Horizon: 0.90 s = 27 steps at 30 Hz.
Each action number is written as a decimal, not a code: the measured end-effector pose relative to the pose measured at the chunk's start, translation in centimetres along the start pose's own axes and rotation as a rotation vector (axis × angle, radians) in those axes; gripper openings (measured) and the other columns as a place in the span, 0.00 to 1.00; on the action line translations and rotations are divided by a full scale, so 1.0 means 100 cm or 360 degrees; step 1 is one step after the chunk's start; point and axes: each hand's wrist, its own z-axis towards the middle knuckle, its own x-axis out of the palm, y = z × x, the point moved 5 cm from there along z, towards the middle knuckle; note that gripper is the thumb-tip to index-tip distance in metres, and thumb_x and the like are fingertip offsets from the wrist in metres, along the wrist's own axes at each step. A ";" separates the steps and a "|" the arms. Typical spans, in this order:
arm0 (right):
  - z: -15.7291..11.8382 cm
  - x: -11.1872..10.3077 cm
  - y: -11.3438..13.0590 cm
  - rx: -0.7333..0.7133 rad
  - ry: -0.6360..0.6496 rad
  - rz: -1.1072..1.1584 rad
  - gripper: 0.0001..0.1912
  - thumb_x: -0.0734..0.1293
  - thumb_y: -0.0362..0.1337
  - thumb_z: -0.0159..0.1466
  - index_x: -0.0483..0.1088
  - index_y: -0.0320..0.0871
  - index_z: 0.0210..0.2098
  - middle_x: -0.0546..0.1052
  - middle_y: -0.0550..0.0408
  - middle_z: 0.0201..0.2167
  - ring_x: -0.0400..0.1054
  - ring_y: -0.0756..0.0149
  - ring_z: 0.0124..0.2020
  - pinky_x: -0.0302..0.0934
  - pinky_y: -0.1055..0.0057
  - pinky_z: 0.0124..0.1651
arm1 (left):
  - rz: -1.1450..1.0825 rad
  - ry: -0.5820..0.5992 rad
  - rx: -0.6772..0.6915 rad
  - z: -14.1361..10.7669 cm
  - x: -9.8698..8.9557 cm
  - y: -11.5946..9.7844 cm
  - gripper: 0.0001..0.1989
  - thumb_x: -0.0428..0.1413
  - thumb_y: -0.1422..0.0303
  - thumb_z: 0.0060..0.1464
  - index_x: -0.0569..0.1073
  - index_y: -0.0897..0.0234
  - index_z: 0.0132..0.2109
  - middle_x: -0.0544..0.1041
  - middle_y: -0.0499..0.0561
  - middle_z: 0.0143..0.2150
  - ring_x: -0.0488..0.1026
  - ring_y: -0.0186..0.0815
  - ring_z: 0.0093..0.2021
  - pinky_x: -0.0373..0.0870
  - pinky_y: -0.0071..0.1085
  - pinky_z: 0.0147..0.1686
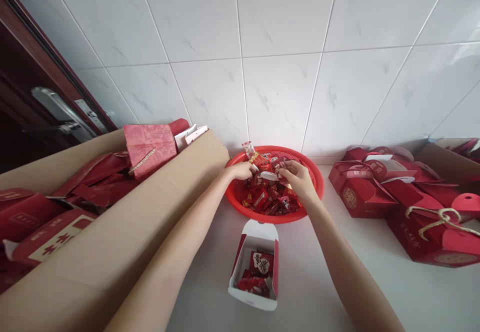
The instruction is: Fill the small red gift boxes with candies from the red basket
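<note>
A red plastic basket (317,182) holds a heap of wrapped candies (262,199), mostly red. Over its left part is my left hand (242,171), fingers closed at a wrapped candy (255,156) that sticks up; its grip is partly hidden. My right hand (298,179) pinches a dark red wrapped candy (278,164) above the heap. Between my hands lies a small white-backed packet (269,176). In front of the basket, nearer to me, stands an open gift box (234,277), white inside and red outside, with several red candy packets (261,263) in it.
At the left, a long cardboard carton (150,207) is full of red folded boxes (101,187). Several closed red gift boxes (362,197), some with rope handles, stand on the white tabletop (311,282) at the right. Behind are a tiled wall (281,92) and a door handle (62,109).
</note>
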 end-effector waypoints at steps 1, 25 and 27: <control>0.000 -0.001 0.000 -0.0002 -0.0018 0.0005 0.13 0.72 0.45 0.50 0.70 0.46 0.31 0.76 0.56 0.28 0.72 0.61 0.31 0.70 0.64 0.35 | 0.0047 0.0022 -0.0033 0.000 0.003 0.000 0.19 0.57 0.76 0.45 0.81 0.60 0.45 0.82 0.52 0.51 0.78 0.46 0.52 0.73 0.31 0.51; -0.002 -0.001 0.002 -0.0082 -0.0090 0.0060 0.13 0.72 0.45 0.50 0.70 0.45 0.30 0.77 0.54 0.30 0.73 0.59 0.33 0.71 0.62 0.36 | -0.0152 0.0026 0.0040 -0.005 0.014 -0.014 0.10 0.64 0.75 0.33 0.77 0.64 0.29 0.81 0.51 0.33 0.78 0.43 0.37 0.70 0.29 0.32; -0.002 -0.001 0.002 -0.0061 -0.0079 0.0095 0.13 0.72 0.45 0.50 0.70 0.45 0.30 0.77 0.54 0.29 0.72 0.60 0.31 0.71 0.61 0.36 | -0.0366 0.0023 0.0062 -0.006 0.008 -0.012 0.02 0.61 0.72 0.37 0.74 0.63 0.23 0.77 0.48 0.25 0.75 0.39 0.32 0.68 0.28 0.29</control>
